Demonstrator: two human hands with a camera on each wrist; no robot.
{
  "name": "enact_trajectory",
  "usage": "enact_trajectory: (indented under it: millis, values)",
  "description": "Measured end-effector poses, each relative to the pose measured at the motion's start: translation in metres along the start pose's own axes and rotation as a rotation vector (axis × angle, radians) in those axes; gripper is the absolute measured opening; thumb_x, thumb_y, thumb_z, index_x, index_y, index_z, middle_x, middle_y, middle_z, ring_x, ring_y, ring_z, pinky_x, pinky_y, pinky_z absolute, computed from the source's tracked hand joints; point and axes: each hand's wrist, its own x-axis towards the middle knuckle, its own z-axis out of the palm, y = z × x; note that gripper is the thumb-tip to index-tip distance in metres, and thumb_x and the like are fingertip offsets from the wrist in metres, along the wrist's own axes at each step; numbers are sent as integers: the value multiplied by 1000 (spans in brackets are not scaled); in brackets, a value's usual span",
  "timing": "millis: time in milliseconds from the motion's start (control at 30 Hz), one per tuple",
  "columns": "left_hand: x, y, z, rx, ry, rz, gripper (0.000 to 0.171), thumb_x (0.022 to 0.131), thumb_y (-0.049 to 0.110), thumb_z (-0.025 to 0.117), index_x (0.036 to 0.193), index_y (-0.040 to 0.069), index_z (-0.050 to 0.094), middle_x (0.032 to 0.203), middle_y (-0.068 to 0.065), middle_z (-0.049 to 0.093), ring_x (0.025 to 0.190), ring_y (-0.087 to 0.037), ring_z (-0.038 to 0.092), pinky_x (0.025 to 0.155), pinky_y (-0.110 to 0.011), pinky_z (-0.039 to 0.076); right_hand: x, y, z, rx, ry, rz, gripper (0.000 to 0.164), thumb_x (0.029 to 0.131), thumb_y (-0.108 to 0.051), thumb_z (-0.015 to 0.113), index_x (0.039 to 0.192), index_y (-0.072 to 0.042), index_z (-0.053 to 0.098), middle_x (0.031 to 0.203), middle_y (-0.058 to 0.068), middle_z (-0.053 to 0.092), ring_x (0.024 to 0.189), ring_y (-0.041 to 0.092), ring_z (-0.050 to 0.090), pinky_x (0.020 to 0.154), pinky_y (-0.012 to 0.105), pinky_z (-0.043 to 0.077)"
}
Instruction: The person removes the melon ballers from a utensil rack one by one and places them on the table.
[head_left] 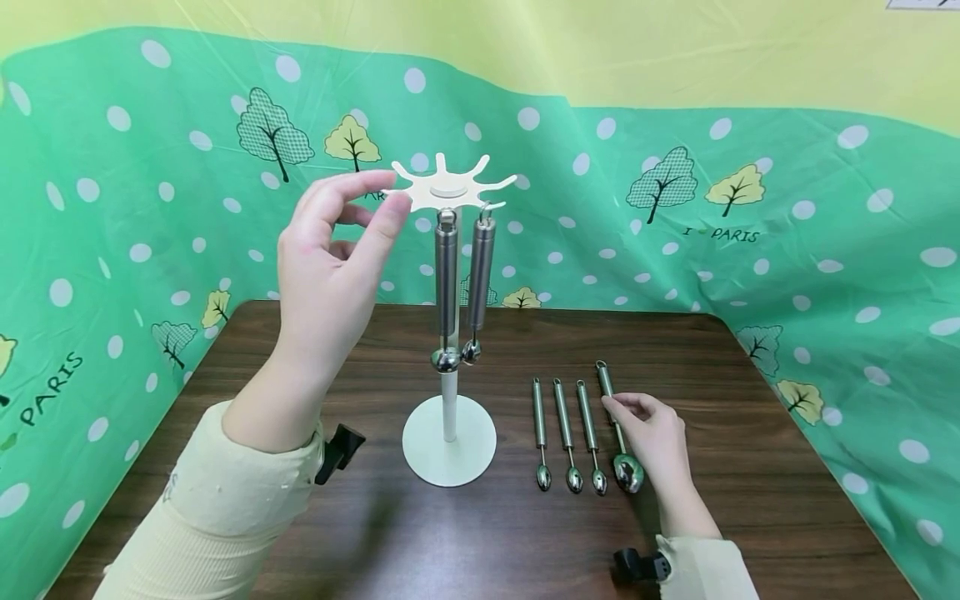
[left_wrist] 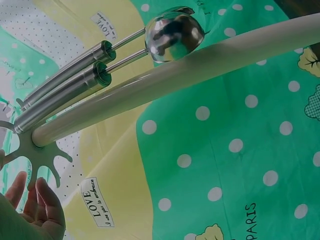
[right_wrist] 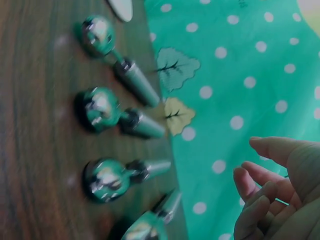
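A white stand has a round base (head_left: 450,465), a pole (head_left: 450,408) and a star-shaped hook rack (head_left: 448,192) on top. My left hand (head_left: 322,250) pinches the rack's left arms between thumb and index finger. Two steel melon ballers, a front one (head_left: 446,275) and a right one (head_left: 482,267), hang from its hooks, scoops down. On the table, my right hand (head_left: 654,433) hovers by the handle of a larger steel scoop (head_left: 628,472). In the right wrist view its thumb and fingers (right_wrist: 272,150) are apart, with nothing between them.
Three smaller melon ballers, a left one (head_left: 539,417), a middle one (head_left: 564,417) and a right one (head_left: 588,421), lie in a row on the dark wooden table (head_left: 750,467). A green and yellow patterned cloth (head_left: 600,208) hangs behind the table.
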Motion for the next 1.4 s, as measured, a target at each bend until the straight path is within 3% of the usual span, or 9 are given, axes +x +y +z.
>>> enact_trajectory:
  millis: [500, 767, 1067, 1400]
  values:
    - [-1, 0, -1, -4, -4, -4, 28, 91, 23, 73, 115, 10, 72, 105, 20, 60, 82, -14, 53, 55, -22, 41, -14, -38, -4, 151, 43, -52, 39, 88, -45, 72, 108, -12, 75, 83, -8, 69, 80, 3, 57, 65, 21, 44]
    - [-1, 2, 0, -4, -5, 13, 28, 90, 23, 74, 115, 10, 72, 103, 20, 58, 78, -14, 49, 53, -21, 39, -23, -59, -7, 246, 35, -91, 34, 87, -40, 75, 103, -10, 76, 76, -13, 63, 59, 7, 46, 49, 25, 39]
    - [-2, 2, 1, 5, -2, 22, 28, 88, 23, 76, 113, 9, 73, 98, 18, 55, 75, -14, 47, 52, -22, 38, -29, -76, -8, 306, -7, -119, 32, 88, -37, 75, 106, -12, 76, 88, -20, 66, 76, 6, 51, 59, 22, 43]
    - [-3, 2, 2, -17, 11, 35, 29, 86, 22, 78, 111, 8, 73, 96, 17, 55, 73, -14, 45, 51, -22, 37, -34, -93, -8, 369, -65, -143, 29, 90, -33, 74, 110, -11, 74, 82, -17, 64, 39, 6, 35, 40, 23, 36]
